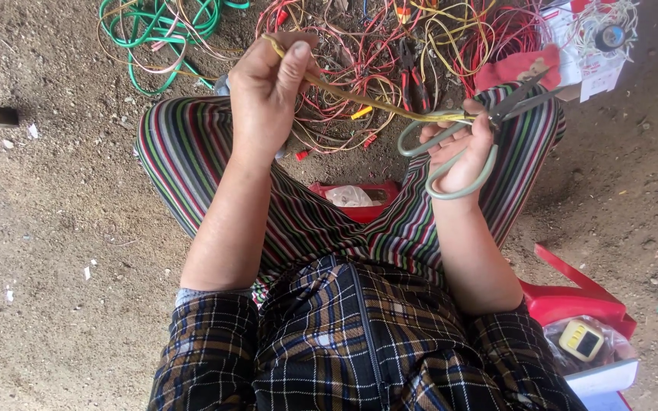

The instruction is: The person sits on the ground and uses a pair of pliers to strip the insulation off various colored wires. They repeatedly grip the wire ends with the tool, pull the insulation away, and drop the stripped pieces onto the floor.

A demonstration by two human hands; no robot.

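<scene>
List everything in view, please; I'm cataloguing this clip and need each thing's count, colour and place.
yellow wire: one, stretched between both hands
scissors: one, pale green handles, in right hand
wire tangle: many, red, yellow, white, ground ahead
green cable: one coil, top left
pliers: one, dark handles, among wires
red stool: one, lower right
red tray: one, between the legs
left hand: pinching the wire
right hand: gripping the scissors
</scene>
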